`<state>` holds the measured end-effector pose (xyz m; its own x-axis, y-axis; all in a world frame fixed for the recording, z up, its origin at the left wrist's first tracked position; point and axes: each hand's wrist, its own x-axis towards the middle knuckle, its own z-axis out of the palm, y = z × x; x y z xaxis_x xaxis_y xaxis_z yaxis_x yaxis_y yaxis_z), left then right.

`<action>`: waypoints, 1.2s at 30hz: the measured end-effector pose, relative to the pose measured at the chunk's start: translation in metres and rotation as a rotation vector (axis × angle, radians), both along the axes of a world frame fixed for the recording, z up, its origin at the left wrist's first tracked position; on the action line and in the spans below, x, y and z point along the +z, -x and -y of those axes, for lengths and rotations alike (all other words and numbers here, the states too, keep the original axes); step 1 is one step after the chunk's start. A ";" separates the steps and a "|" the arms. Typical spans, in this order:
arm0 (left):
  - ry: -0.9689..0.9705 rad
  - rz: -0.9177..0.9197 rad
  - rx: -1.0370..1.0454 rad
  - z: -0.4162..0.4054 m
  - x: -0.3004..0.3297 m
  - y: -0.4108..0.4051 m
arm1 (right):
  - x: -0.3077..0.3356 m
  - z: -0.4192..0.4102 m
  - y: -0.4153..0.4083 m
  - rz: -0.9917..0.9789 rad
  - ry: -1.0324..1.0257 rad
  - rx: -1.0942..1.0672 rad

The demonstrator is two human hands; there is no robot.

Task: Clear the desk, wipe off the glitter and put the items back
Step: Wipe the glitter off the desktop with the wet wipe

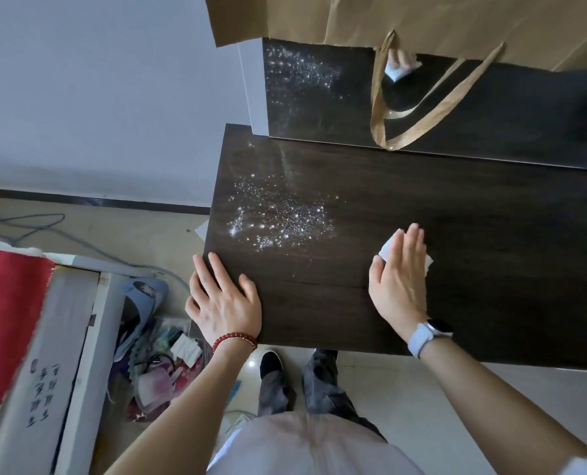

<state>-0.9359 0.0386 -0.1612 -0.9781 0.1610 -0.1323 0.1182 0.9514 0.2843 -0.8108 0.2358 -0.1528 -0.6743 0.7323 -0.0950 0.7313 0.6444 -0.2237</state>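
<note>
Head view: flat-fingered right hand [400, 279] presses tissue [388, 250] on desk [491, 252]; left hand [225, 299] flat.

A single head-worn camera looks steeply down and forward from above the person, close enough that both forearms reach up from the bottom edge to the desk [456, 207]. The wide lens bends the desk's edges and takes in the floor [168, 241] at left and the person's feet below. The mirror [491, 125] at the desk's back lies toward the frame's top.
</note>
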 end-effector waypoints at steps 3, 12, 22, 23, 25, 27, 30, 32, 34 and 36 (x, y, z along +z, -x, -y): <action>0.005 0.008 0.002 0.000 0.000 0.000 | -0.002 0.015 0.000 0.027 0.012 -0.027; 0.013 0.000 0.013 -0.001 0.000 0.000 | -0.001 0.028 0.009 0.071 0.035 0.975; 0.046 0.012 0.022 -0.003 0.001 0.003 | -0.004 0.007 0.076 -0.026 0.066 0.767; 0.043 0.010 0.024 -0.003 0.001 0.003 | -0.001 0.024 0.049 -0.014 0.092 0.934; 0.040 0.011 0.021 -0.003 0.001 0.002 | 0.004 0.032 0.022 0.003 0.116 1.194; 0.043 0.009 0.026 -0.002 0.002 0.002 | 0.005 0.008 0.043 0.024 0.045 1.302; 0.055 0.019 0.033 -0.002 0.003 0.002 | 0.001 -0.035 0.117 0.070 0.022 0.993; 0.058 0.028 0.035 -0.003 0.004 0.002 | -0.003 -0.047 0.153 0.078 0.058 0.755; 0.056 0.036 0.034 -0.003 0.005 0.002 | -0.003 -0.027 0.145 0.067 0.065 0.792; 0.046 0.032 0.030 -0.002 0.005 0.003 | 0.001 0.003 0.102 0.019 0.049 1.077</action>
<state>-0.9387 0.0405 -0.1566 -0.9774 0.1248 -0.1706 0.0809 0.9665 0.2436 -0.9131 0.2323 -0.1521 -0.9600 -0.2504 -0.1252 -0.2114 0.9417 -0.2618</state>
